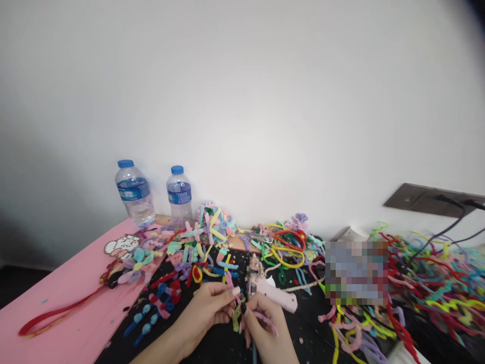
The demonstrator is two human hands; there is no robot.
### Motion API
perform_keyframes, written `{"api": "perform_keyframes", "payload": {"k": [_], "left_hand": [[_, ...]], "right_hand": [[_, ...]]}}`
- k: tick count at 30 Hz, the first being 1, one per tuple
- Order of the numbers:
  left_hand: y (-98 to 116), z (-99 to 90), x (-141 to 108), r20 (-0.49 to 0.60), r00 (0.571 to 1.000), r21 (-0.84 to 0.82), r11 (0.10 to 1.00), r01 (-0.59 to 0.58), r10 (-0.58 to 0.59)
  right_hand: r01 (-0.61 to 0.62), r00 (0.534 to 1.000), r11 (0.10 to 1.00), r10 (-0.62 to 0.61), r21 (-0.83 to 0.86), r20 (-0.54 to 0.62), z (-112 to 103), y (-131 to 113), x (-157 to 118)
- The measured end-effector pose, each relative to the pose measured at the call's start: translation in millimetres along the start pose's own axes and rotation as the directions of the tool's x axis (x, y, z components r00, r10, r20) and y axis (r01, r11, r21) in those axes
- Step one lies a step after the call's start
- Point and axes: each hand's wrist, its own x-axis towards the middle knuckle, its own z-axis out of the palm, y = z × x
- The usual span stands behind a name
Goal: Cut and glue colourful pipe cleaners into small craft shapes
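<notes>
My left hand (212, 309) is closed, thumb and fingertips pinching a small piece of fuzzy pipe cleaner, pink at the top. My right hand (267, 326) meets it from the other side, its fingers also pinched; a pink pipe cleaner (268, 323) curls out over them. Between the two hands hangs a yellow-green pipe cleaner piece (236, 318). The fingers partly cover how these pieces join. Just beyond my right hand lies a pale pink glue gun (278, 294), its nozzle end crusted and pointing away from me.
Finished pipe-cleaner shapes (215, 225) are heaped along the wall. Two water bottles (180, 194) stand at the back left. Loose pipe cleaners (439, 283) pile up at right, below a wall socket (428, 199) with cables. A red strap (56, 316) lies on the pink tabletop (71, 288).
</notes>
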Motion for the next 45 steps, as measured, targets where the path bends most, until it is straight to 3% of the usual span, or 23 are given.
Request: {"api": "perform_keyframes", "payload": {"k": [6, 11, 15, 19, 22, 25, 28, 31, 34, 36, 39, 42, 45], "left_hand": [[-3.6, -2.8, 2.3, 0.008, 1.000, -0.002, 1.000, 0.024, -0.024], [-3.3, -3.2, 3.7, -0.010, 0.998, 0.189, 0.980, -0.065, 0.068], [1.1, -0.9, -0.6, 0.125, 0.987, 0.295, 0.946, -0.131, 0.098], [1.2, -1.2, -6.1, 0.284, 0.959, 0.338, 0.938, -0.083, -0.018], [0.7, -4.2, -9.2, 0.386, 0.915, 0.351, 0.936, -0.032, -0.114], [3.9, -7.3, -13.4, 0.441, 0.874, 0.398, 0.917, 0.012, -0.203], [10.3, -8.1, -18.9, 0.450, 0.843, 0.454, 0.889, 0.068, -0.294], [12.9, -7.0, -20.2, 0.459, 0.820, 0.479, 0.873, 0.094, -0.341], [7.2, -5.8, -13.0, 0.468, 0.843, 0.424, 0.904, 0.051, -0.267], [1.2, -5.1, -6.1, 0.373, 0.924, 0.348, 0.936, -0.057, -0.082], [-4.7, -3.6, 0.8, 0.265, 0.956, 0.355, 0.910, -0.215, 0.122], [-4.6, -0.8, 0.2, 0.219, 0.933, 0.447, 0.821, -0.356, 0.286], [-1.8, 1.9, -5.1, 0.243, 0.861, 0.601, 0.628, -0.495, 0.446]], "right_hand": [[-0.001, 1.000, 1.000, 0.001, -0.011, 0.014, 1.1, -2.2, 1.0], [-0.053, 0.999, 0.998, 0.054, 0.014, -0.004, 0.2, -1.1, 3.5], [-0.023, 0.994, 0.999, 0.027, 0.039, -0.104, -3.8, 3.9, 3.5], [0.024, 0.987, 0.998, -0.032, -0.051, -0.159, -7.3, 8.8, 0.0], [0.051, 0.994, 0.992, -0.062, -0.116, -0.088, -7.0, 7.9, -2.9], [0.088, 0.992, 0.992, -0.080, -0.093, 0.095, -5.0, 2.9, -4.5], [0.049, 0.968, 0.999, -0.043, -0.017, 0.247, -2.9, -2.1, -6.3], [-0.001, 0.960, 1.000, -0.005, 0.021, 0.279, -2.5, -4.2, -7.5], [0.038, 0.986, 0.999, -0.034, -0.018, 0.164, -5.3, -4.1, -4.7], [0.079, 0.996, 0.995, -0.081, -0.063, -0.027, -8.5, -3.0, -1.1], [0.091, 0.948, 0.985, -0.131, -0.145, -0.291, -12.0, 0.2, 3.0], [0.094, 0.922, 0.975, -0.161, -0.201, -0.352, -10.7, 4.5, 3.4], [0.110, 0.923, 0.971, -0.179, -0.214, -0.341, -6.2, 8.3, 2.5]]}}
